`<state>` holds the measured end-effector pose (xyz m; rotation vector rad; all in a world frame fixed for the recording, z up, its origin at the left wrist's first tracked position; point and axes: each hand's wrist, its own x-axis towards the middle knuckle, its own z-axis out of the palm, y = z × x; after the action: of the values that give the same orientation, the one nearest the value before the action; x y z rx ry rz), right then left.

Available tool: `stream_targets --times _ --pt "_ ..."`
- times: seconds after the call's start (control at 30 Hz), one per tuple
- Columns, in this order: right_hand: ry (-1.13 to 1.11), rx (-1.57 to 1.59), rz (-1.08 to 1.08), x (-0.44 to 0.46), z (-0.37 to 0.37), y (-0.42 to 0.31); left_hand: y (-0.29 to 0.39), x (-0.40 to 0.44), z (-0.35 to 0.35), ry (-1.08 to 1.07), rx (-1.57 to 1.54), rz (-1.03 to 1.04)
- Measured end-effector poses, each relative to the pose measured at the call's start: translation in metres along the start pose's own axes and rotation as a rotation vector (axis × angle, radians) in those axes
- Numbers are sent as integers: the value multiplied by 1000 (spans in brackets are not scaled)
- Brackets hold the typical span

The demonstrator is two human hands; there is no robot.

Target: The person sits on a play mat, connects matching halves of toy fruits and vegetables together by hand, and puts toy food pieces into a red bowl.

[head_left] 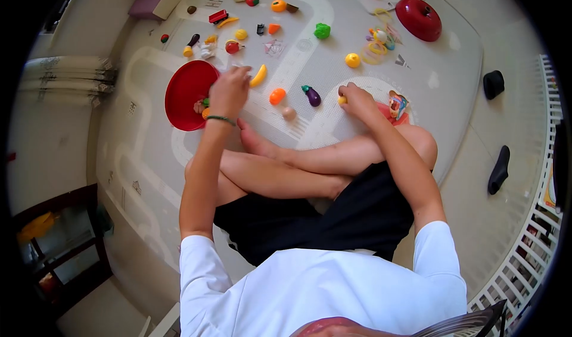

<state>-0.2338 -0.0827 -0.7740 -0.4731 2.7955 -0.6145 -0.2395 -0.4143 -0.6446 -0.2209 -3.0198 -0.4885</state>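
My left hand point(231, 91), with a dark green band at the wrist, is over the right side of a red basin point(177, 96). Its fingers are loosely bent, with nothing visible in them. A toy banana point(258, 75) lies just right of its fingertips. Inside the basin an orange toy piece point(206, 113) and a few others are partly hidden by my wrist. My right hand point(358, 102) is closed on a small yellow toy piece point(342, 100), mostly covered by the fingers. Left of it on the mat are a toy eggplant point(311, 96), an orange toy fruit point(277, 96) and a beige round toy point(289, 114).
Several toy foods, including a green one point(322, 31) and a yellow one point(352, 60), lie farther out on the mat. A red lid point(419, 19) stands at the far right. Colourful printed packaging point(398, 105) is beside my right knee. A dark sock point(499, 170) lies off the mat.
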Motion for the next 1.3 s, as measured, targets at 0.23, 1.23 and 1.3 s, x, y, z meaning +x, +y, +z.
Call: stream_targets --times 0.23,1.23,1.3 --pt "-14 48 -8 -4 -6 9 -34 52 121 -247 189 -173" --pt "144 1532 171 44 -37 8 -63 266 84 -133 260 91" --pt "137 1502 190 50 -35 11 -150 289 102 -171 391 -115"
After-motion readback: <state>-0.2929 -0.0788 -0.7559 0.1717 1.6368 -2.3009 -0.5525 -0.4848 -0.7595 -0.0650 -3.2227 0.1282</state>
